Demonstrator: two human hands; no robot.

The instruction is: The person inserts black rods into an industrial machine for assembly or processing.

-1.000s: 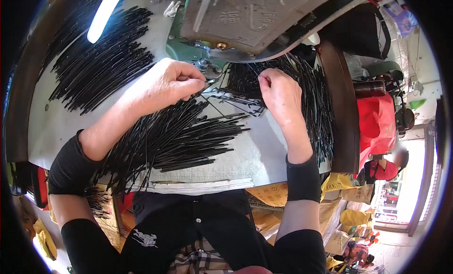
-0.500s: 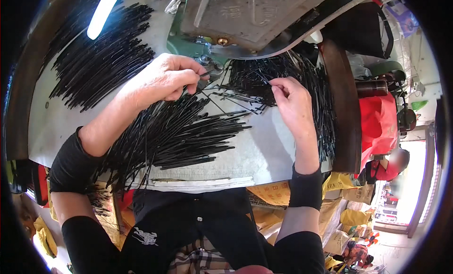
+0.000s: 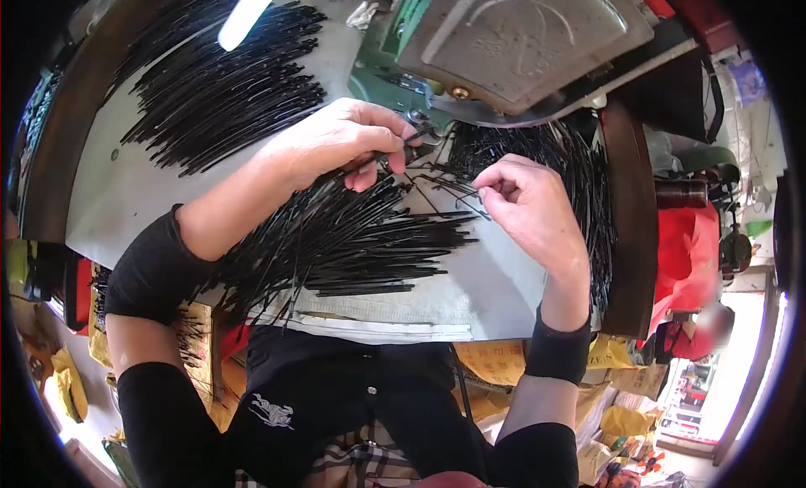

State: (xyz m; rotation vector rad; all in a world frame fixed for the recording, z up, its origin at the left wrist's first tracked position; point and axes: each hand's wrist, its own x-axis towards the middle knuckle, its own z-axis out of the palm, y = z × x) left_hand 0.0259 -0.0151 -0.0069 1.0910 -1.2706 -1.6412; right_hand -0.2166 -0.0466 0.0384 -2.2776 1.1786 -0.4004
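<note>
My left hand (image 3: 357,144) is closed in a pinch on a thin black rod (image 3: 366,162), just in front of the machine's small metal working parts (image 3: 424,128). My right hand (image 3: 537,207) is also closed, with thumb and forefinger together at the ends of some thin black rods (image 3: 457,186); its other fingers are curled in. Between and below the hands lies a loose, fanned heap of black rods (image 3: 353,244). Under the machine's edge, beside my right hand, is a tangled pile of black rods (image 3: 495,144).
A machine with a grey metal cover (image 3: 529,43) and green base (image 3: 378,72) stands at the back. A large bundle of black rods (image 3: 227,85) lies far left under a lamp tube (image 3: 250,13). Dark wooden rims (image 3: 631,236) border the pale tabletop (image 3: 495,295). A person (image 3: 693,337) is at right.
The view has shifted, so the table and machine sit farther right. My right hand has come nearer and toward my left hand, away from the tangled pile. My left hand stays by the machine.
</note>
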